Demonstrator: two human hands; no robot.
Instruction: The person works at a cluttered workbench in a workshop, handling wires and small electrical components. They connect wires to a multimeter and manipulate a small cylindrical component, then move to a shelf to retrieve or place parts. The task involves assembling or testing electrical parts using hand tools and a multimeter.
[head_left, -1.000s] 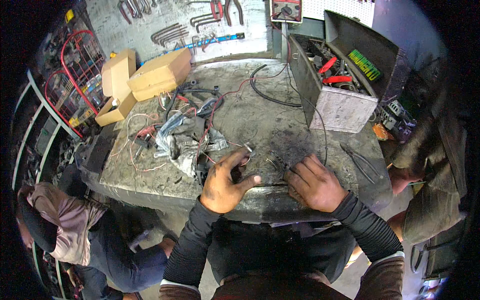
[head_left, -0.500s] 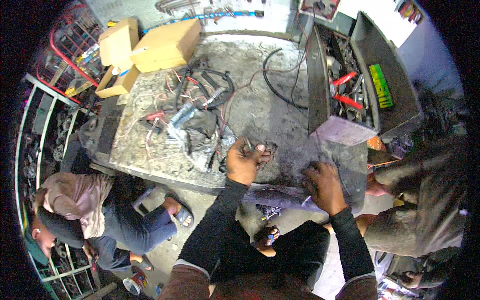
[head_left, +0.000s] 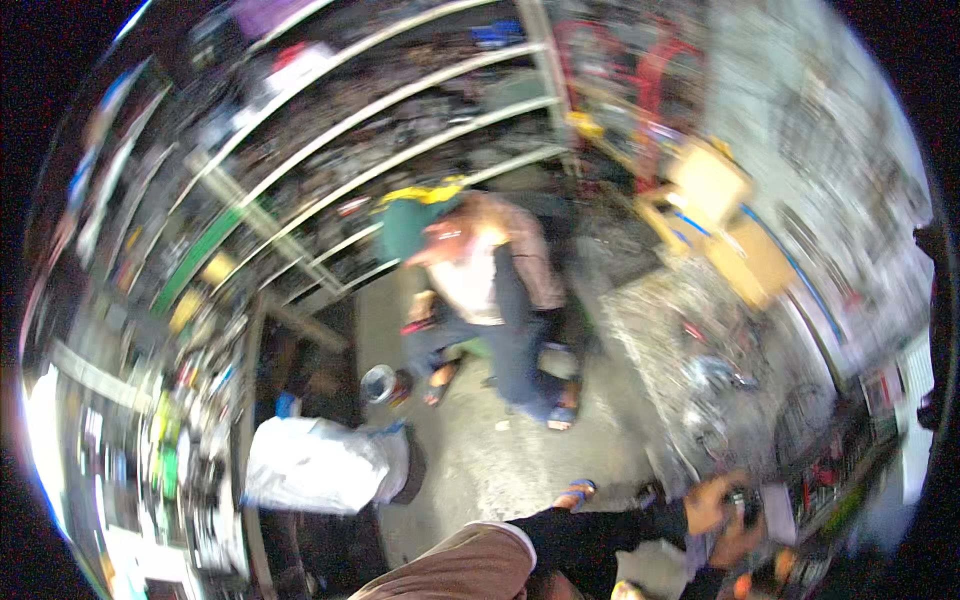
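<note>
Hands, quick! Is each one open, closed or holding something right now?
Left hand: too blurred to tell.
Right hand: blurred too, can't tell.

View swung left, hands point(head_left: 707, 504) drawn together

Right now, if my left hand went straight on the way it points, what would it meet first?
Probably the small dark thing between your left hand and right hand, then perhaps the toolbox beyond. Blur leaves the depth unclear.
</note>
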